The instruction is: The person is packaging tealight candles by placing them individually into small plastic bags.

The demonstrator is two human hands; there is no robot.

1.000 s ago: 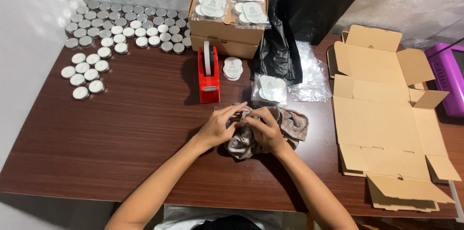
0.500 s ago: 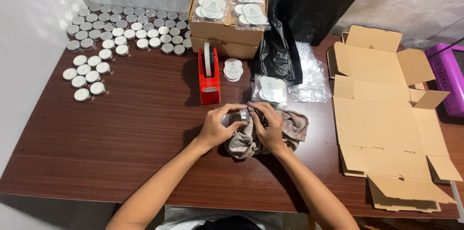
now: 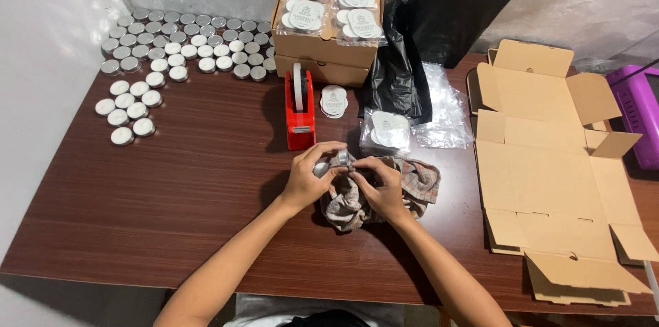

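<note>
Over the middle of the brown table [image 3: 171,189], my left hand [image 3: 309,176] pinches a small silver tealight cup [image 3: 341,157] by its rim. My right hand [image 3: 381,186] grips a crumpled checked cloth [image 3: 419,183] and presses it against the cup. Both hands touch each other above the cloth, which lies bunched on the table. A red tape dispenser [image 3: 301,110] stands just beyond my left hand.
Several tealights [image 3: 178,42] lie in rows at the back left. A cardboard box topped with packed tealights [image 3: 329,7] sits at the back, beside a black bag [image 3: 398,66] and a black box [image 3: 460,4]. Flat unfolded cartons [image 3: 549,162] lie at the right.
My hands have shifted slightly together, and the silver cup now shows more plainly between my left fingers. The cloth stays bunched under them.
</note>
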